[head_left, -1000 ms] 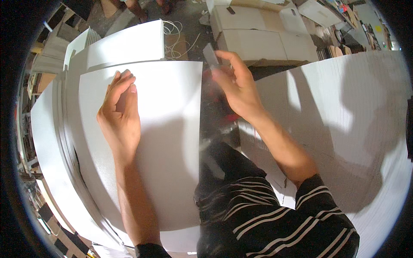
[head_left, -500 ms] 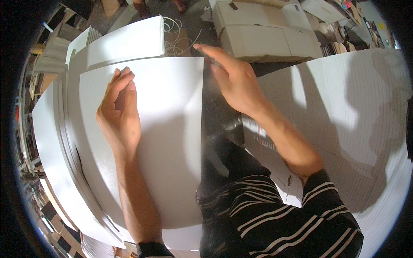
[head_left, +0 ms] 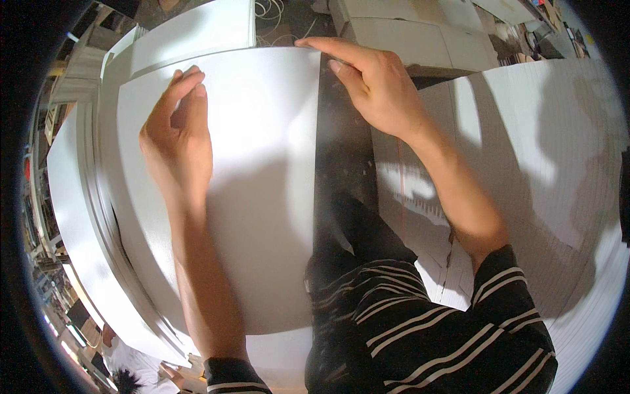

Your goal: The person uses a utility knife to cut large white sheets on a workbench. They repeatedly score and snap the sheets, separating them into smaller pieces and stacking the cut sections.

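A large smooth white panel (head_left: 262, 197) lies flat before me, its right edge running from far to near. Above its left part is my left hand (head_left: 176, 134), fingers bent and pressed together with the thumb; whatever they may hold is hidden, and I cannot tell whether the hand rests on the panel. At the panel's far right corner is my right hand (head_left: 384, 85). Its index finger stretches along the far edge and its thumb stands apart, beside the right edge. The hand's other fingers are mostly hidden.
More white panels (head_left: 75, 190) lie stacked at the left, and another white stack (head_left: 197, 29) stands beyond. A large pale cardboard sheet (head_left: 525, 164) spreads at the right. Cartons (head_left: 407, 39) and loose white cord (head_left: 270, 10) are at the back. Another person (head_left: 134, 358) is at lower left.
The view has tilted, so the panel's far edge sits higher. My right hand has come to the panel's far corner, its thumb now apart from the index finger. The left hand keeps its shape.
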`<state>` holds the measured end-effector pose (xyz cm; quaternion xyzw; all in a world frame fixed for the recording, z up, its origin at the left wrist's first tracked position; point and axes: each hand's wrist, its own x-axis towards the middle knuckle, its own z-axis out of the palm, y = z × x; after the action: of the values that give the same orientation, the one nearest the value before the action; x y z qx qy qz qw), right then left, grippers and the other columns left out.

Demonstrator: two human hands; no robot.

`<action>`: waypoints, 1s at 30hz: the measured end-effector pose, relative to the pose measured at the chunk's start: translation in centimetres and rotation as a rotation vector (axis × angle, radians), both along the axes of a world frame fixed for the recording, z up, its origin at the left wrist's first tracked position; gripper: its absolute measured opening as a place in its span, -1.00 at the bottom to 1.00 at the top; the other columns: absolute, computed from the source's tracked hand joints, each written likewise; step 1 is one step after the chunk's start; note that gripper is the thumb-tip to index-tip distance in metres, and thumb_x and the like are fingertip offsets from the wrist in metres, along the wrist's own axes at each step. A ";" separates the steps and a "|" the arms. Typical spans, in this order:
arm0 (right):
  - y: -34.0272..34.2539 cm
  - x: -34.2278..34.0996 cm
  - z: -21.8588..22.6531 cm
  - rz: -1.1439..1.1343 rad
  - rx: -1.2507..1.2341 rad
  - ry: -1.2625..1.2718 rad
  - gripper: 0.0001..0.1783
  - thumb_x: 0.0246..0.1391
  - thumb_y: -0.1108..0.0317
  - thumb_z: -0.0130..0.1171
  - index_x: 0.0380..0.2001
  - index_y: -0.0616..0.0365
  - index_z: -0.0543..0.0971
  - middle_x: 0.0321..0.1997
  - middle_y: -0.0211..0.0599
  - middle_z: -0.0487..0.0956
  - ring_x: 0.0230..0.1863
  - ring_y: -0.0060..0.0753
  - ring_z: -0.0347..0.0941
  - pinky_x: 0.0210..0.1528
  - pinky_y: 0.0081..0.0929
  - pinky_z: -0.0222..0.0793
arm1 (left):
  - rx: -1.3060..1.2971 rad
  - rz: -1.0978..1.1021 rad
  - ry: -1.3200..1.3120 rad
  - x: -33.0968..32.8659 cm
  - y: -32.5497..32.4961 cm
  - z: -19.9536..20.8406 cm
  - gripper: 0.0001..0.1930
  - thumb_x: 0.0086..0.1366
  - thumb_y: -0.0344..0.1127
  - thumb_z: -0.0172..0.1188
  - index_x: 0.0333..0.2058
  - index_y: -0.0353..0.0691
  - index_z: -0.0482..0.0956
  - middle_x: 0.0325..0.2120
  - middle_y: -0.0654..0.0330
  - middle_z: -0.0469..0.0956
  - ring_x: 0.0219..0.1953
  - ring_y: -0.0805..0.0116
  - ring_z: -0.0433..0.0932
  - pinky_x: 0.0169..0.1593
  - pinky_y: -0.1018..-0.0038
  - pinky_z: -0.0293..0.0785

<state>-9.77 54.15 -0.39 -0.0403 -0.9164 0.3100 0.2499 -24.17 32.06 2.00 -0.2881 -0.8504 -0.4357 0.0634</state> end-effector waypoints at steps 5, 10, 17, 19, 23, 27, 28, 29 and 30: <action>-2.0 1.6 0.1 -0.013 0.056 -0.113 -0.52 0.31 0.52 0.05 0.25 -0.07 0.57 0.04 -0.17 0.71 -0.31 -0.30 0.65 -0.23 -0.35 0.59 | -0.085 0.056 -0.028 -0.6 0.1 0.1 -0.72 0.41 -0.18 0.20 -0.03 -0.08 0.77 0.07 0.04 0.68 0.12 0.15 0.67 0.18 0.29 0.56; -8.4 6.1 -0.3 0.052 0.012 -0.066 -0.47 0.20 0.49 0.09 0.21 -0.18 0.59 -0.19 -0.19 0.73 -0.30 -0.11 0.65 -0.22 -0.11 0.58 | -0.076 0.038 -0.034 -1.3 0.2 0.1 -0.71 0.41 -0.16 0.21 -0.03 -0.07 0.78 0.04 0.04 0.70 0.12 0.16 0.67 0.18 0.31 0.55; -17.9 15.1 0.3 0.136 -0.048 -0.142 -0.44 0.27 0.28 0.06 0.33 -0.32 0.51 -0.15 -0.33 0.71 -0.37 -0.33 0.55 -0.33 -0.22 0.47 | -0.057 -0.028 0.072 -1.7 0.1 -0.3 -0.72 0.40 -0.19 0.21 -0.03 -0.08 0.78 0.01 0.05 0.71 0.11 0.14 0.67 0.21 0.28 0.53; -16.9 15.0 0.2 0.106 -0.182 -0.069 -0.42 0.24 0.35 0.10 0.34 -0.28 0.51 -0.16 -0.33 0.71 -0.38 -0.35 0.55 -0.34 -0.28 0.47 | -0.068 -0.017 0.068 -1.6 0.1 -0.4 -0.72 0.40 -0.20 0.21 -0.02 -0.07 0.78 0.01 0.07 0.72 0.09 0.16 0.68 0.18 0.29 0.56; -9.1 8.3 -2.3 -0.189 -0.482 0.167 -0.54 0.36 0.48 0.10 0.29 0.07 0.52 -0.14 -0.09 0.72 -0.33 -0.25 0.65 -0.31 -0.32 0.54 | -0.162 0.047 0.095 -1.2 0.1 -0.2 -0.71 0.41 -0.19 0.18 0.00 -0.03 0.77 0.00 0.09 0.72 0.06 0.21 0.70 0.09 0.30 0.62; -3.6 1.5 -3.8 -0.230 -0.354 0.268 -0.50 0.38 0.54 0.05 0.34 0.02 0.48 0.05 -0.30 0.69 -0.27 -0.64 0.55 -0.25 -0.65 0.45 | -0.095 0.009 0.101 -0.9 -0.6 -0.5 -0.70 0.42 -0.14 0.16 0.01 -0.01 0.77 -0.01 0.10 0.73 -0.01 0.25 0.72 0.03 0.32 0.64; -3.1 -0.1 -4.2 -0.199 -0.322 0.333 -0.49 0.36 0.56 0.05 0.34 0.02 0.48 0.05 -0.29 0.70 -0.31 -0.66 0.52 -0.27 -0.67 0.42 | -0.087 -0.004 0.113 -1.3 -0.8 -0.7 -0.69 0.42 -0.12 0.17 0.01 -0.01 0.77 -0.01 0.10 0.73 -0.03 0.25 0.72 0.03 0.33 0.64; -3.0 -1.0 -4.7 -0.163 -0.289 0.398 -0.48 0.35 0.58 0.06 0.34 0.02 0.49 0.05 -0.29 0.70 -0.36 -0.67 0.49 -0.29 -0.68 0.39 | -0.087 -0.007 0.138 -1.5 -1.3 -1.0 -0.69 0.42 -0.11 0.17 0.01 -0.01 0.77 -0.01 0.10 0.73 -0.04 0.25 0.72 0.03 0.33 0.63; -2.8 -1.5 -4.8 -0.158 -0.281 0.402 -0.47 0.28 0.61 0.07 0.29 0.03 0.52 0.00 -0.21 0.70 -0.36 -0.54 0.55 -0.29 -0.59 0.43 | -0.078 -0.023 0.159 -1.9 -1.3 -1.2 -0.69 0.42 -0.10 0.17 0.01 -0.01 0.77 -0.01 0.10 0.73 -0.05 0.25 0.73 0.02 0.33 0.63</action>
<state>-11.28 51.31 -5.20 -0.0835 -0.7903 0.4157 0.4423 -26.12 30.79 0.81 -0.3339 -0.8556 -0.3787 0.1143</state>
